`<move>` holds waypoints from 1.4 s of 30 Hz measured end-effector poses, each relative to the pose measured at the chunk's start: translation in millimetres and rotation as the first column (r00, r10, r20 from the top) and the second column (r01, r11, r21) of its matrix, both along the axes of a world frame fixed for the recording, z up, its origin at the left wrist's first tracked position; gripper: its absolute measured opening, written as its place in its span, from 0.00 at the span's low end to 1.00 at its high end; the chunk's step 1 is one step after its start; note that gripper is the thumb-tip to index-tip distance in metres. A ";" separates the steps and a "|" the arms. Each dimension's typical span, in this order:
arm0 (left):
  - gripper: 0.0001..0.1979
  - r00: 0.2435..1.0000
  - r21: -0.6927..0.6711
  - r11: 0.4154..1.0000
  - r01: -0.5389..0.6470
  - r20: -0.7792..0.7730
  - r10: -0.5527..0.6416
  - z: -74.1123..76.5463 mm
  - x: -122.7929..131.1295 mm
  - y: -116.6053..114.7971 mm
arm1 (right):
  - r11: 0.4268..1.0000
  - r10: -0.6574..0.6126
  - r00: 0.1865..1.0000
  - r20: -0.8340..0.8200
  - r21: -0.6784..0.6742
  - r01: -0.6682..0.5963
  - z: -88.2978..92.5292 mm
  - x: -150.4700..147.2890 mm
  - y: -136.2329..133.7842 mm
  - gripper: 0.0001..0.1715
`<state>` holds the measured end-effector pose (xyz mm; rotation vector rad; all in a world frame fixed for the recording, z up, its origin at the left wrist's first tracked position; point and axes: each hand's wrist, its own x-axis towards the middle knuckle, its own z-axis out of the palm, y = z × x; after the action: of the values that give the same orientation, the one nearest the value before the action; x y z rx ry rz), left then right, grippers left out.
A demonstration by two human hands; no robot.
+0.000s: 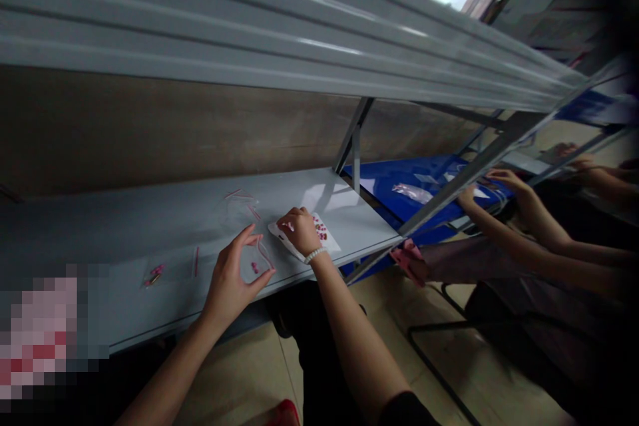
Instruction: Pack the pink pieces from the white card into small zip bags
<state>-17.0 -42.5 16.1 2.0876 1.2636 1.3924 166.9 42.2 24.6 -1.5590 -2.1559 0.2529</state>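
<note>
Apparently picking small pink pieces [320, 231] at the tabletop [170, 223]
The left hand [230, 273] grips a clear bag [255, 257], spread at the right hand's [301, 231] eight o'clock; whether the right, over white packaging [332, 241], holds anything cannot be told. The next move likely calls for steadiness.

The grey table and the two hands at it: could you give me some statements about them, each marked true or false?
1. The left hand holds a clear zip bag. True.
2. A bracelet circles the left wrist. False: the beaded bracelet is on the right wrist.
3. The right hand is close to small pink pieces. True.
4. The table beneath both hands is blue. False: it is a grey table.
</note>
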 end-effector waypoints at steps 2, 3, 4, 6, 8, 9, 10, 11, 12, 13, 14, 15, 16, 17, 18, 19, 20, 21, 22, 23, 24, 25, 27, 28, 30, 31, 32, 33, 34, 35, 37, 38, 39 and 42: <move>0.41 1.000 -0.004 1.000 -0.027 -0.007 0.027 0.0 -1.5 1.2 | 0.995 0.095 0.967 -0.237 0.059 -0.083 12.5 -2.9 -15.5 0.07; 0.42 0.999 -0.007 0.999 -0.044 -0.013 0.043 -0.2 -2.0 1.6 | 0.986 0.164 0.929 -0.333 0.089 -0.142 18.4 -4.7 -23.9 0.07; 0.42 0.998 -0.008 0.998 -0.062 -0.019 0.062 -0.4 -2.5 1.9 | 0.974 0.226 0.888 -0.400 0.114 -0.196 23.5 -6.4 -31.7 0.08; 0.42 0.995 -0.004 0.996 -0.091 -0.029 0.091 -1.0 -2.9 2.0 | 0.950 0.312 0.828 -0.465 0.147 -0.275 30.4 -9.2 -43.2 0.08; 0.42 0.994 0.004 0.995 -0.102 -0.034 0.102 -1.7 -2.5 1.8 | 0.940 0.342 0.816 -0.465 0.153 -0.307 32.6 -10.9 -47.4 0.07; 0.42 0.994 0.008 0.995 -0.101 -0.037 0.102 -2.1 -2.0 1.6 | 0.939 0.344 0.822 -0.453 0.147 -0.312 32.2 -11.5 -47.3 0.06; 0.41 0.994 0.008 0.995 -0.098 -0.041 0.098 -2.5 -1.5 1.4 | 0.939 0.344 0.831 -0.436 0.138 -0.316 31.3 -12.0 -46.4 0.06; 0.41 0.994 0.008 0.996 -0.094 -0.045 0.095 -2.8 -1.0 1.3 | 0.938 0.344 0.840 -0.420 0.127 -0.321 30.2 -12.5 -45.2 0.05; 0.41 0.995 0.007 0.996 -0.091 -0.049 0.092 -3.1 -0.5 1.1 | 0.937 0.347 0.845 -0.407 0.119 -0.328 29.1 -12.9 -44.0 0.05; 0.41 0.995 0.004 0.996 -0.088 -0.050 0.089 -3.4 0.0 1.0 | 0.934 0.355 0.844 -0.401 0.112 -0.340 28.3 -13.1 -43.1 0.05; 0.41 0.995 0.002 0.996 -0.085 -0.050 0.085 -3.6 0.3 1.0 | 0.928 0.369 0.837 -0.404 0.110 -0.357 27.9 -12.8 -42.5 0.06; 0.41 0.996 -0.001 0.997 -0.082 -0.048 0.082 -3.9 0.5 0.9 | 0.920 0.385 0.823 -0.418 0.108 -0.376 28.0 -11.7 -42.1 0.06; 0.41 0.996 -0.003 0.997 -0.077 -0.041 0.077 -4.0 0.6 0.9 | 0.915 0.394 0.807 -0.440 0.108 -0.389 28.2 -9.6 -41.5 0.06; 0.41 0.997 -0.003 0.997 -0.072 -0.031 0.072 -4.1 0.6 0.9 | 0.916 0.389 0.794 -0.467 0.106 -0.386 28.5 -6.3 -40.3 0.07; 0.41 0.998 -0.001 0.998 -0.066 -0.018 0.066 -4.0 0.5 1.0 | 0.929 0.359 0.793 -0.492 0.107 -0.354 28.2 -1.9 -38.3 0.09; 0.41 0.998 0.000 0.998 -0.061 -0.004 0.061 -3.8 0.5 1.0 | 0.951 0.303 0.807 -0.506 0.107 -0.290 27.2 3.4 -35.3 0.10; 0.41 0.998 0.001 0.998 -0.058 0.011 0.058 -3.3 0.5 0.9 | 0.974 0.225 0.836 -0.501 0.104 -0.200 25.3 9.1 -31.4 0.11; 0.41 0.998 0.002 0.998 -0.058 0.028 0.058 -2.6 0.7 0.8 | 0.990 0.136 0.874 -0.467 0.094 -0.104 22.2 14.7 -26.6 0.11; 0.41 0.997 0.000 0.998 -0.063 0.046 0.063 -1.6 1.0 0.6 | 0.997 0.048 0.913 -0.405 0.078 -0.018 18.1 19.4 -21.4 0.11; 0.41 0.995 -0.003 0.997 -0.071 0.065 0.072 -0.3 1.4 0.2 | 0.998 -0.024 0.948 -0.318 0.054 0.043 13.3 22.8 -16.1 0.10; 0.41 0.993 -0.005 0.997 -0.083 0.085 0.083 1.1 2.0 -0.4 | 0.996 -0.075 0.974 -0.213 0.024 0.082 8.2 24.5 -11.0 0.09; 0.41 0.990 -0.004 0.995 -0.096 0.105 0.095 2.6 2.6 -1.1 | 0.994 -0.107 0.989 -0.107 -0.010 0.106 3.1 24.3 -6.5 0.08; 0.41 0.984 0.009 0.993 -0.116 0.138 0.114 5.5 3.7 -2.9 | 0.988 -0.137 0.989 0.057 -0.063 0.141 -5.4 19.3 0.1 0.08; 0.41 0.982 0.020 0.992 -0.125 0.146 0.121 6.8 4.1 -3.8 | 0.984 -0.146 0.984 0.106 -0.083 0.155 -8.5 15.3 2.2 0.08; 0.41 0.981 0.044 0.990 -0.137 0.148 0.129 8.6 4.3 -5.4 | 0.978 -0.154 0.976 0.151 -0.119 0.173 -12.9 6.5 4.7 0.08; 0.41 0.981 0.054 0.989 -0.141 0.145 0.131 9.1 4.1 -5.9 | 0.976 -0.154 0.976 0.155 -0.133 0.175 -14.7 2.6 5.3 0.07; 0.40 0.981 0.063 0.988 -0.142 0.140 0.132 9.3 3.9 -6.3 | 0.974 -0.154 0.976 0.154 -0.143 0.177 -16.5 -0.7 5.9 0.07; 0.40 0.982 0.071 0.988 -0.140 0.136 0.130 9.3 3.5 -6.4 | 0.972 -0.159 0.976 0.149 -0.149 0.181 -18.2 -3.3 6.4 0.07; 0.41 0.983 0.077 0.988 -0.137 0.133 0.126 9.1 3.1 -6.3 | 0.971 -0.163 0.976 0.143 -0.150 0.184 -19.9 -5.0 7.0 0.07; 0.41 0.984 0.081 0.988 -0.132 0.129 0.121 8.7 2.7 -6.0 | 0.971 -0.166 0.977 0.134 -0.152 0.185 -21.3 -6.1 7.6 0.07; 0.41 0.987 0.080 0.989 -0.124 0.115 0.114 7.1 2.1 -4.9 | 0.971 -0.172 0.979 0.111 -0.148 0.188 -22.2 -6.5 8.5 0.06; 0.41 0.988 0.076 0.990 -0.121 0.104 0.113 5.9 1.9 -4.1 | 0.971 -0.179 0.978 0.107 -0.138 0.193 -21.3 -6.2 8.1 0.06; 0.42 0.989 0.068 0.990 -0.120 0.090 0.114 4.7 1.7 -3.2 | 0.973 -0.185 0.979 0.084 -0.126 0.195 -19.1 -5.9 6.9 0.07; 0.43 0.991 0.034 0.992 -0.123 0.053 0.121 0.8 1.2 -0.5 | 0.990 -0.106 0.964 -0.243 -0.119 0.079 -5.6 -6.6 -4.8 0.08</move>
<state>-15.9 -42.9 16.9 2.0158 1.3751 1.5219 160.3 37.4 18.9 -1.5888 -1.8984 0.5140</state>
